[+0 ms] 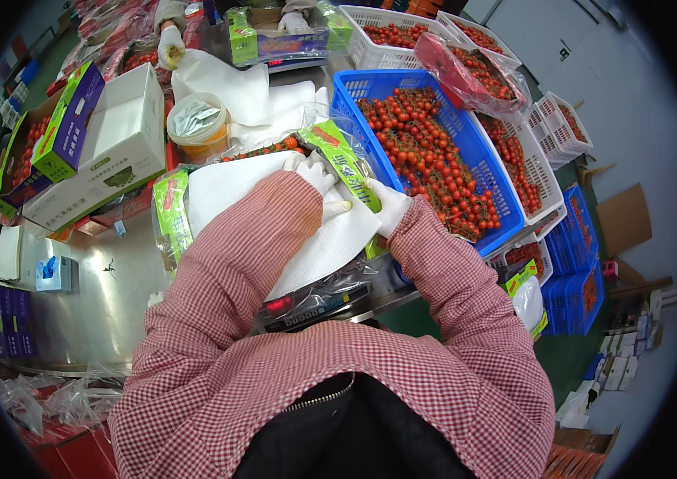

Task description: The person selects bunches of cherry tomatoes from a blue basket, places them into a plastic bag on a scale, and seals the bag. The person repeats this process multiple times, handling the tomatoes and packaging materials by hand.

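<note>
In the middle lies a carton with green printed end panels (172, 206), wrapped in a clear plastic bag and lined with white paper sheets (236, 179). Cherry tomatoes on the vine (287, 144) show at the carton's far side. My gloved left hand (312, 172) lies on the paper, and the sleeve hides part of it; whether its fingers pinch the sheet is unclear. At the right end, my gloved right hand (391, 208) grips the carton's green right panel (341, 158). Beneath the near edge, a digital scale (314, 305) with a lit red display is partly covered.
A blue crate (512, 224) of vine tomatoes stands close by my right hand. On the left are a tub of sachets (197, 126) and a white carton (104, 155). Across the table, another person's gloved hands (171, 48) are at work near a second bagged carton (290, 42).
</note>
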